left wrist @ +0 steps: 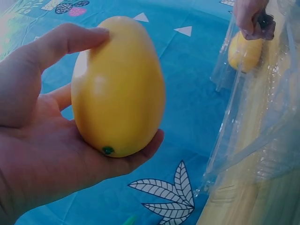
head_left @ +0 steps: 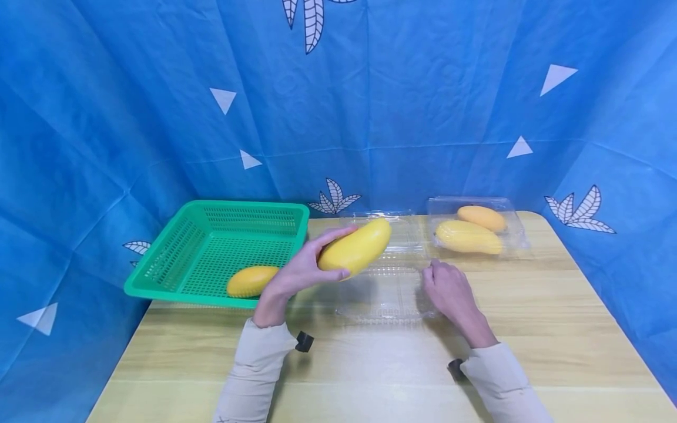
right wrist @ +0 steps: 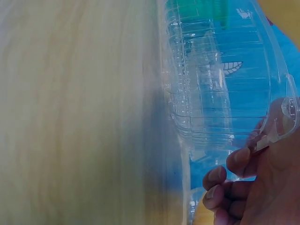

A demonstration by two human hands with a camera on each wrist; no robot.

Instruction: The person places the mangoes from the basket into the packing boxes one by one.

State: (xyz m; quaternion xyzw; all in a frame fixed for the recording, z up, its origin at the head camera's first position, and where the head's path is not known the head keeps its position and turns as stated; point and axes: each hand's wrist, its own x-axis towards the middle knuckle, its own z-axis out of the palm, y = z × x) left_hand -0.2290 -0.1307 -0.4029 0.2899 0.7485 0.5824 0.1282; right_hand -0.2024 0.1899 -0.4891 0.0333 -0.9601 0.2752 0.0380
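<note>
My left hand [head_left: 307,267] grips a large yellow mango [head_left: 357,247] above the table, thumb on one side and fingers round the other. A small green stem spot shows on the mango [left wrist: 119,89] in the left wrist view. Below it lies an opened clear plastic clamshell box [head_left: 378,294], its lid folded back toward the curtain. My right hand [head_left: 449,292] pinches the right edge of this box. In the right wrist view its fingers [right wrist: 241,161] are curled at the rim of the clear box [right wrist: 248,108].
On the left a green basket [head_left: 217,204] holds one mango [head_left: 252,281], partly behind my left wrist. A second clear box [head_left: 510,247] at the back right contains two mangoes [head_left: 469,237]. A blue patterned curtain [head_left: 423,106] surrounds the wooden table [head_left: 555,329].
</note>
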